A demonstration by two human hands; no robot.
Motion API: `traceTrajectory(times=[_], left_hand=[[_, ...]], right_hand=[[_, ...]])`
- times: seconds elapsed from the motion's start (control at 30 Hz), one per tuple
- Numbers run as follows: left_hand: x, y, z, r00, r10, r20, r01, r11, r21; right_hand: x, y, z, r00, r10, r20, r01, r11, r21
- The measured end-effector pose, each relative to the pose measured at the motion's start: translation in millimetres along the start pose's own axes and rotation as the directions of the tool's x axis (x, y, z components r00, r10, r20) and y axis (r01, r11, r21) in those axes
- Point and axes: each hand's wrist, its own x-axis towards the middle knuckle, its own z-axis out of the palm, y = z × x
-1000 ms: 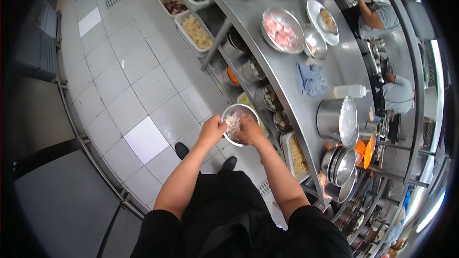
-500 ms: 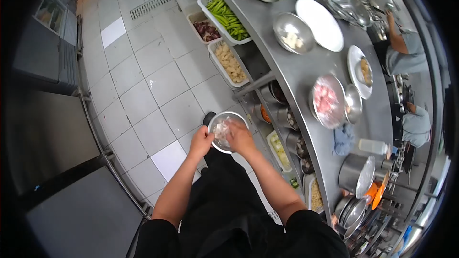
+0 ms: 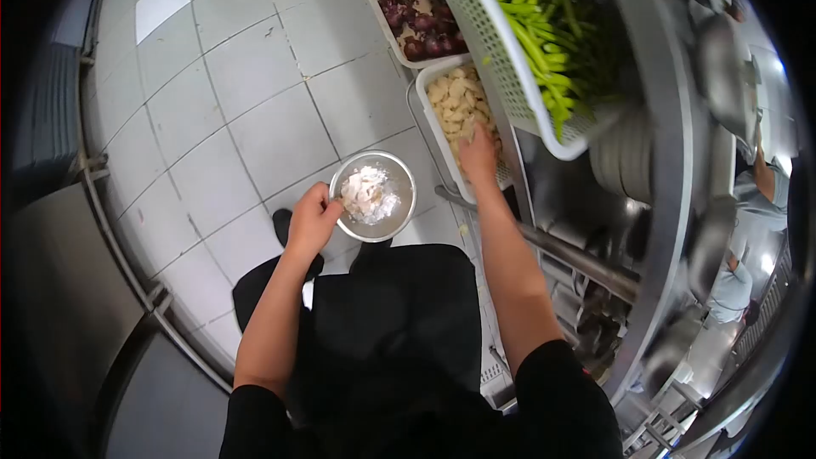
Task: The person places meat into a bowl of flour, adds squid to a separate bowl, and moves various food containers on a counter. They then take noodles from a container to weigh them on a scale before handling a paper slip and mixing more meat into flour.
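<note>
A round metal bowl (image 3: 405,204) with white, floury pieces (image 3: 369,194) in it hangs over the floor. My left hand (image 3: 314,214) grips its left rim, thumb on the inside edge. On the right, my right hand (image 3: 478,151) reaches into a white basket (image 3: 435,138) of pale, peeled pieces (image 3: 456,100). Its fingertips are among the pieces, and whether they hold one is hidden.
Beyond that basket stands another with dark red onions (image 3: 432,34). A white basket of green peppers (image 3: 531,30) juts out above, near the steel counter edge (image 3: 654,59). A metal bar (image 3: 586,263) runs below my right forearm. Co-workers show at the far right.
My right hand has left the bowl and moved into the basket of pale pieces. My left hand still holds the bowl. The view has come lower and closer to the baskets.
</note>
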Motion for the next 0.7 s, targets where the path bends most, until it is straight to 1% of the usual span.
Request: traceTrajectory(times=[0.03,0.1,0.13,0.17,0.2,0.3,0.33,0.37,0.4,0.43,0.47,0.53,0.57,0.6,0.63,0.67,0.7], left_hand=[[15.3,-17.7,-0.8,1.0,0.022,0.008,-0.022,0.999,-0.03],[47.1,-43.5,1.0,0.998,0.053,0.019,-0.052,0.996,-0.065],[59.4,-46.1,-2.5,0.996,0.072,0.049,-0.07,0.996,-0.051],[70.0,-46.6,-8.5,0.993,0.09,0.079,-0.088,0.996,-0.031],[80.3,-40.4,-13.5,0.989,0.065,0.136,-0.061,0.998,-0.032],[119.1,-48.3,-17.6,0.987,0.099,0.126,-0.097,0.995,-0.019],[132.0,-44.9,-17.5,0.984,0.119,0.13,-0.116,0.993,-0.031],[141.5,-39.3,-16.7,0.985,0.11,0.133,-0.107,0.994,-0.027],[148.7,-34.0,-17.9,0.985,0.085,0.15,-0.083,0.996,-0.023],[158.6,-32.4,-19.5,0.983,0.107,0.147,-0.103,0.994,-0.033],[165.3,-31.8,-19.9,0.978,0.147,0.147,-0.142,0.989,-0.047],[177.3,-30.1,-22.1,0.97,0.197,0.145,-0.19,0.98,-0.065],[181.8,-28.7,-24.1,0.968,0.203,0.146,-0.197,0.979,-0.051],[185.4,-27.5,-26.4,0.967,0.21,0.145,-0.207,0.978,-0.036],[187.2,-29.5,-24.7,0.965,0.222,0.143,-0.219,0.975,-0.036],[193.6,-32.2,-25.4,0.964,0.226,0.138,-0.221,0.974,-0.048],[199.7,-33.5,-25.5,0.964,0.227,0.138,-0.221,0.974,-0.059]], right_hand=[[27.1,0.8,14.1,1.0,0.002,-0.005,-0.002,1.0,-0.013],[72.3,1.4,39.4,0.985,0.173,-0.028,-0.173,0.985,0.014],[80.0,-2.3,43.9,0.983,0.18,-0.035,-0.18,0.984,0.007],[86.8,-6.8,47.2,0.985,0.174,0.012,-0.172,0.982,-0.081],[94.5,-18.2,43.9,0.985,0.166,0.054,-0.156,0.975,-0.161],[112.3,-40.8,28.5,0.973,0.172,0.157,-0.096,0.912,-0.4],[114.6,-7.4,53.8,0.974,0.227,0.027,-0.217,0.953,-0.21],[112.2,20.1,68.4,0.975,0.222,0.006,-0.215,0.953,-0.214],[100.7,43.3,76.2,0.969,0.236,-0.07,-0.243,0.962,-0.124],[94.2,51.9,78.2,0.957,0.241,-0.159,-0.247,0.969,-0.017],[81.4,47.4,68.2,0.955,0.237,-0.176,-0.244,0.97,-0.018],[60.5,30.3,42.7,0.935,0.35,0.052,-0.353,0.934,0.061],[62.3,30.3,37.0,0.937,0.347,0.043,-0.349,0.935,0.063],[65.6,31.6,30.5,0.931,0.292,0.218,-0.32,0.941,0.109],[67.6,38.2,27.1,0.896,0.22,0.385,-0.299,0.941,0.159],[84.2,45.3,37.5,0.904,0.214,0.369,-0.291,0.942,0.165],[113.6,63.9,61.5,0.991,0.104,0.084,-0.113,0.987,0.113]])
